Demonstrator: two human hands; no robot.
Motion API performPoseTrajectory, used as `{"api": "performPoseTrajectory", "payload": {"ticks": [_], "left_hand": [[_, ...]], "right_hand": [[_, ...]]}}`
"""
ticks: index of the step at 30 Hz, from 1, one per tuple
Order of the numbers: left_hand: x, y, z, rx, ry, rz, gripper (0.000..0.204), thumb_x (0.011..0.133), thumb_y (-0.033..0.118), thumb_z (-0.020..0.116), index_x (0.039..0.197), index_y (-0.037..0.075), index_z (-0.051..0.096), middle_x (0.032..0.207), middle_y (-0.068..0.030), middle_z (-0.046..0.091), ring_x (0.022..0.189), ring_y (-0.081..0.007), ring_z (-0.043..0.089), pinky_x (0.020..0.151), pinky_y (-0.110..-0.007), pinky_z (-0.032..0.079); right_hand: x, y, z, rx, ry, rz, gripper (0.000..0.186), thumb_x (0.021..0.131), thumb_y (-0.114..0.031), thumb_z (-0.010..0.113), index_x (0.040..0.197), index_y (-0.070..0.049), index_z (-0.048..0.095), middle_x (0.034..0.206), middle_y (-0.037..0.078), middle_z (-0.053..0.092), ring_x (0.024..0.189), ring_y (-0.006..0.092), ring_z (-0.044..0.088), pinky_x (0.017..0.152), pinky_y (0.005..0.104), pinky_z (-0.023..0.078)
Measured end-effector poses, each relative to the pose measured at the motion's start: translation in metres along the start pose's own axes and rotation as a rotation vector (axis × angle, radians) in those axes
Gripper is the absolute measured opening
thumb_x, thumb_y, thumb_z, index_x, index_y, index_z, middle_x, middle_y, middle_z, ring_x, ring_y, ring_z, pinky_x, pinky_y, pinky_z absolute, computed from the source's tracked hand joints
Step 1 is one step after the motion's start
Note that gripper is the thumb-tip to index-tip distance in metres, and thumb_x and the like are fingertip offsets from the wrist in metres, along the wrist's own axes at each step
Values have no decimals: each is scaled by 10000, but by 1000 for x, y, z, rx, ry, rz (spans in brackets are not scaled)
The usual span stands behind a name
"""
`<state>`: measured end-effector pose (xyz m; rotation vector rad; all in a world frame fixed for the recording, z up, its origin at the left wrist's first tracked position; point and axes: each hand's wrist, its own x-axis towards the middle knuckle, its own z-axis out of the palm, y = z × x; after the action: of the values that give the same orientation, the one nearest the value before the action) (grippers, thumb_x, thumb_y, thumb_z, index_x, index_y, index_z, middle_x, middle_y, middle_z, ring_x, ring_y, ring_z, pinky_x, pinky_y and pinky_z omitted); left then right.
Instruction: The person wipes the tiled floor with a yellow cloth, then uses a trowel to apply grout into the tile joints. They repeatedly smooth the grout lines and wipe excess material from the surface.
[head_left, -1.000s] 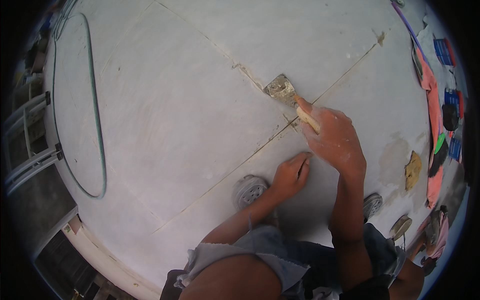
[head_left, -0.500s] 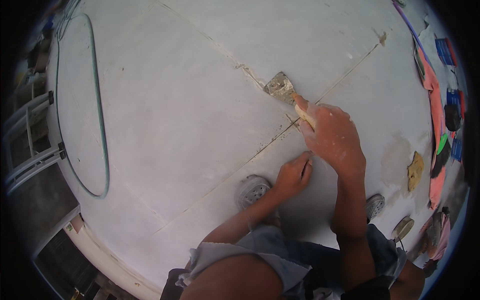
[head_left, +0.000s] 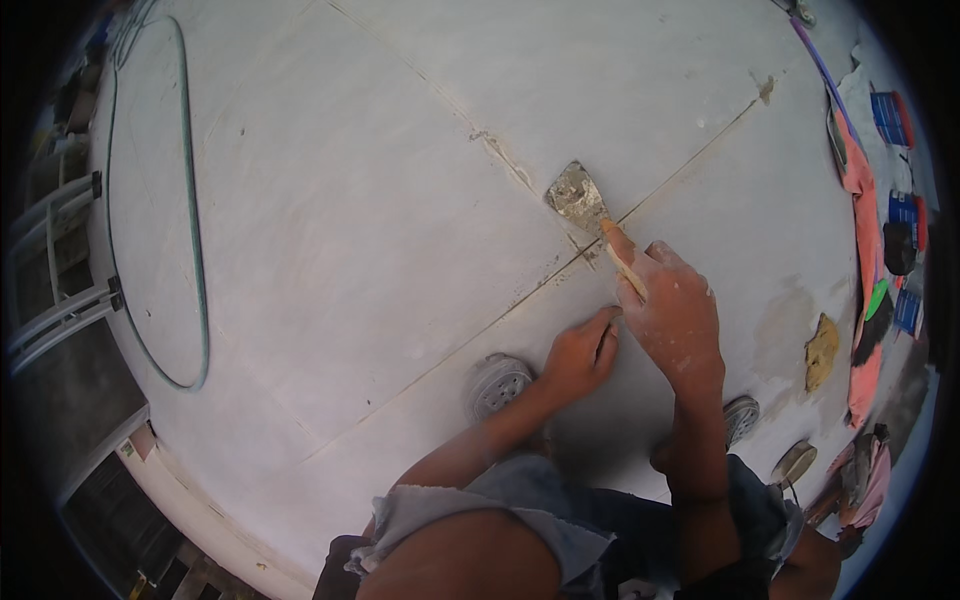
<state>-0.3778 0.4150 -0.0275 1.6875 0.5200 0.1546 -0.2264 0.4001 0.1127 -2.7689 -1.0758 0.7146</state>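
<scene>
In my right hand [head_left: 675,305] is the wooden handle of a putty knife [head_left: 578,195], its wide metal blade smeared with putty. The blade lies over the grey floor [head_left: 330,250] beside a tile joint, close to where two joints cross. Just left of that hand, my left hand [head_left: 585,352] hangs low with its fingers curled together. Whatever those fingers may hold is hidden. Crumbs of putty speckle the floor along the joint below the blade.
A lump of tan putty [head_left: 822,352] sits on the floor at right, near a pink cloth [head_left: 865,250] and several blue tins [head_left: 890,118]. A green hose [head_left: 190,200] loops at left beside a metal ladder [head_left: 60,300]. My grey clogs [head_left: 498,385] stand near my hands.
My right hand has drawn the putty knife back toward me and slightly right along the joint. The left hand has shifted only a little.
</scene>
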Motion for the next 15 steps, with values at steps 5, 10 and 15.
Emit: {"api": "performPoseTrajectory", "payload": {"ticks": [5, 10, 15], "left_hand": [[2, 4, 4, 32, 13, 11, 279, 1017, 127, 593, 1280, 36, 609, 830, -264, 684, 764, -479, 690, 696, -545, 545], [5, 17, -7, -31, -5, 14, 260, 1025, 117, 577, 1268, 30, 603, 873, -257, 693, 785, -473, 692, 706, -543, 542], [2, 3, 0, -8, 46, 26, 256, 1038, 116, 563, 1279, 36, 594, 898, -268, 693, 800, -486, 689, 721, -552, 540]], "right_hand": [[11, -2, 8, -21, 63, -59, 545, 963, -160, 662, 1497, -239, 585, 986, 144, 636, 856, 372, 690, 765, 490, 574], [-1, 11, 8, -54, 32, -47, 502, 967, -172, 665, 1465, -212, 612, 1029, 130, 646, 866, 369, 693, 782, 488, 581], [37, -7, 31, 4, 107, -95, 424, 976, -183, 664, 1400, -171, 647, 1068, 139, 647, 919, 382, 698, 817, 496, 584]]}}
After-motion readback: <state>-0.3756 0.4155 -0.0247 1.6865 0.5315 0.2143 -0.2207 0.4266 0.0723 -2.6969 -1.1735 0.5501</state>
